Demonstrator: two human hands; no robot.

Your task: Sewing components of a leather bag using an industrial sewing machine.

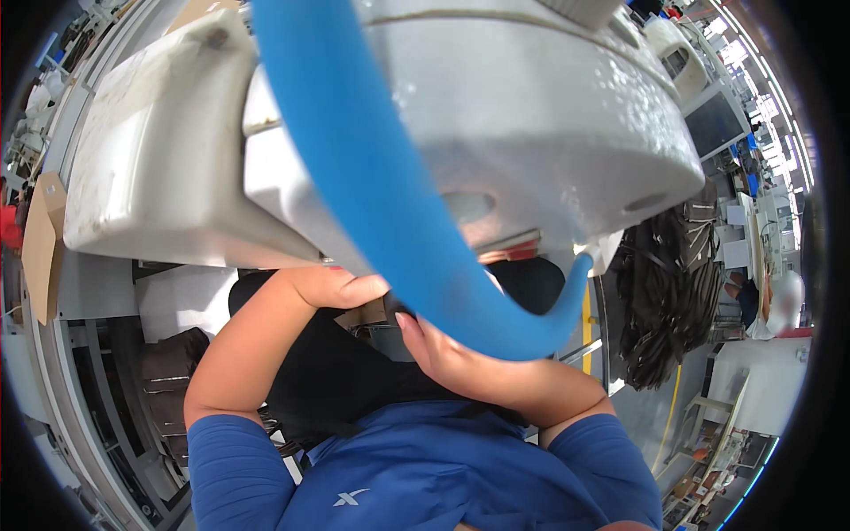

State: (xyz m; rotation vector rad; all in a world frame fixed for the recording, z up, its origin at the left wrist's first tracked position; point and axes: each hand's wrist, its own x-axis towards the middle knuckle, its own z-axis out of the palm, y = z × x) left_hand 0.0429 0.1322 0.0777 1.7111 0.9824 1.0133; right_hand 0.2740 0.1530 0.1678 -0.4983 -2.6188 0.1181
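A large white machine head (531,97), rounded like an industrial sewing machine, fills the upper middle of the head view. A thick blue hose (381,177) curves down across its front and bends up to a white fitting at the right. Under the machine's near edge, my left hand (341,288) is closed, its thumb pointing right and its other fingers mostly hidden. My right hand (434,343) is closed just right of it, partly behind the hose, thumb up. Between the thumbs shows a small dark piece (397,306), too covered to name.
At the left stands a white box-shaped machine part (159,142) with a brown cardboard piece (44,248) beside it. Dark folded bags or cloth (668,292) hang in a bundle at the right. Dark bundles (173,380) lie low left. Another person (779,305) is far right.
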